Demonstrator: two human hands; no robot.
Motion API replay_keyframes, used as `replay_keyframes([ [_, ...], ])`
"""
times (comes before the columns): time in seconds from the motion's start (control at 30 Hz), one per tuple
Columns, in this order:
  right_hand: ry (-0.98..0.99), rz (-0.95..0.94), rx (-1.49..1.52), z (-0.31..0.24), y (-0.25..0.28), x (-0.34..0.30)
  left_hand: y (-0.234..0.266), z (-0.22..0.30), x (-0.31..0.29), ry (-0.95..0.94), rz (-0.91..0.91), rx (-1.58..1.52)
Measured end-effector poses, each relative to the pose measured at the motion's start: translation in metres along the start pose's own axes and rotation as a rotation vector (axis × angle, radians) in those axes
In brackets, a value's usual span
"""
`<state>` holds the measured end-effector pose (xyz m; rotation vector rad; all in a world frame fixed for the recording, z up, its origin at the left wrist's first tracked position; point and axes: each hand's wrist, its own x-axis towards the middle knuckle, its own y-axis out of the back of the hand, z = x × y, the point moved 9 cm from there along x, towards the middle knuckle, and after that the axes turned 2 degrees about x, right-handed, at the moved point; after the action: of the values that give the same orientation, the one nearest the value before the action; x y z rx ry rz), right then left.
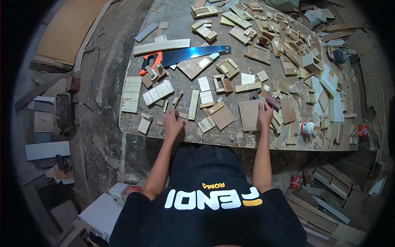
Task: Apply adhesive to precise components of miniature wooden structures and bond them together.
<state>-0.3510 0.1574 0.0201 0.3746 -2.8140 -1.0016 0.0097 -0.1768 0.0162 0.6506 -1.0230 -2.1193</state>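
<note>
My left hand (173, 121) rests low over the near edge of the table, fingers apart and nothing visible in them. Just beyond its fingertips lie two narrow wood strips (177, 100), and a small block (145, 123) sits to its left. My right hand (265, 116) reaches to the right edge of a thin brown square board (248, 115). Its fingers are bent together beside a dark reddish-brown piece (273, 102); what they grip, if anything, is too small to make out. A thin brown panel (290, 110) lies right of this hand.
A handsaw (193, 53) with an orange and black handle lies across the table (131, 129). Small wooden assemblies and offcuts crowd the right side. A white bottle (307, 128) is near the front right. Boards (61, 33) and scrap lie on the floor around.
</note>
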Motion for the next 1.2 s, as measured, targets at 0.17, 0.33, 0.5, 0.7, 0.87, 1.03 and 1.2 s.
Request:
replay_keyframes([
  [0.17, -0.132, 0.039, -0.033, 0.0, -0.01, -0.005, 0.023, -0.027, -0.016, 0.148, 0.16, 0.183],
  [0.33, 0.137, 0.221, -0.267, -0.067, 0.005, -0.034, 0.023, -0.062, -0.016, 0.187, 0.161, 0.058],
  [0.5, 0.169, 0.034, -0.169, -0.072, -0.035, -0.073, 0.026, -0.055, -0.012, 0.198, 0.186, -0.08],
  [0.7, 0.027, -0.328, -0.036, -0.087, -0.1, -0.128, 0.016, -0.044, 0.0, 0.092, 0.126, -0.219],
  [0.87, 0.017, -0.425, -0.087, -0.094, -0.116, -0.134, 0.041, 0.019, 0.003, -0.142, 0.29, 0.089],
  [1.03, 0.067, -0.343, -0.234, -0.092, -0.11, -0.126, -0.017, 0.043, 0.031, -0.196, 0.057, -0.01],
  [1.2, 0.127, -0.384, -0.402, -0.092, -0.111, -0.126, -0.044, 0.055, 0.055, -0.118, -0.032, 0.161],
])
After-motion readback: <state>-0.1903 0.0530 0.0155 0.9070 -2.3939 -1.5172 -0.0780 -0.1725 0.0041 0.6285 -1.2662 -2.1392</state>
